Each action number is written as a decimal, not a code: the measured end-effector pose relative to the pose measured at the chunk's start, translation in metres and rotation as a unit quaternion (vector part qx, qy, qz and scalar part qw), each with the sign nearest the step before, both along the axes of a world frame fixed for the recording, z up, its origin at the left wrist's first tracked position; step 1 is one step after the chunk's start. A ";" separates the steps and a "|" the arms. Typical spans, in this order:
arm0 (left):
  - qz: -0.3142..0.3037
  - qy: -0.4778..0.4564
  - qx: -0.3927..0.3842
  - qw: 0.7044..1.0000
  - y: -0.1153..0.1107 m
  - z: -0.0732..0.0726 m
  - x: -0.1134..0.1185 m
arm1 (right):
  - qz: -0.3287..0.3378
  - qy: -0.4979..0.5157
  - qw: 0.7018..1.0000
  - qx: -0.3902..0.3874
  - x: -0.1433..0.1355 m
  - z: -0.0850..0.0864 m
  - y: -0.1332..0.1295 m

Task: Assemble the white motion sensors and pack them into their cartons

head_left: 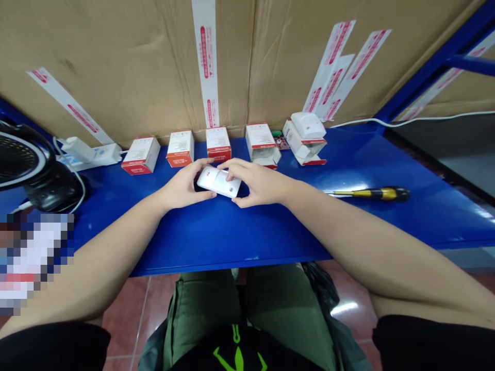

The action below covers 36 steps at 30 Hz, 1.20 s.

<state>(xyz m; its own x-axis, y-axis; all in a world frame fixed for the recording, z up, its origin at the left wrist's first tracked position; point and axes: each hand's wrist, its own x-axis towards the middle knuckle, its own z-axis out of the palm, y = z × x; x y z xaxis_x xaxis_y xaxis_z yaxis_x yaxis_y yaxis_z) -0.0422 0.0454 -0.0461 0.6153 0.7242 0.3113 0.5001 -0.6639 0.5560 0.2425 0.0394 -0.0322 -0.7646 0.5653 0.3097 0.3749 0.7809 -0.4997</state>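
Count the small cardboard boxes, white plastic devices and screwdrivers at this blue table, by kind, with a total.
Small red-and-white cardboard boxes: 5
White plastic devices: 2
Yellow-and-black-handled screwdriver: 1
Total: 8

both bare forearms reach forward from short black sleeves and angle inward. the left hand (183,186) and the right hand (257,184) face each other, close together, fingers bent and thumbs on the near side. the right index finger curls inward; green-trousered thighs sit below, slightly parted.
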 end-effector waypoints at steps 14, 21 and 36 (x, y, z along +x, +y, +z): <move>0.013 -0.058 -0.090 0.994 0.007 -0.010 0.001 | -0.087 -0.030 0.994 -0.064 -0.011 0.005 -0.011; 0.016 -0.045 -0.079 0.996 0.004 -0.010 0.002 | -0.054 0.041 0.986 -0.153 -0.004 0.005 -0.003; -0.001 0.103 0.139 0.985 -0.001 0.017 -0.010 | -0.110 0.172 0.963 -0.174 0.029 0.004 0.017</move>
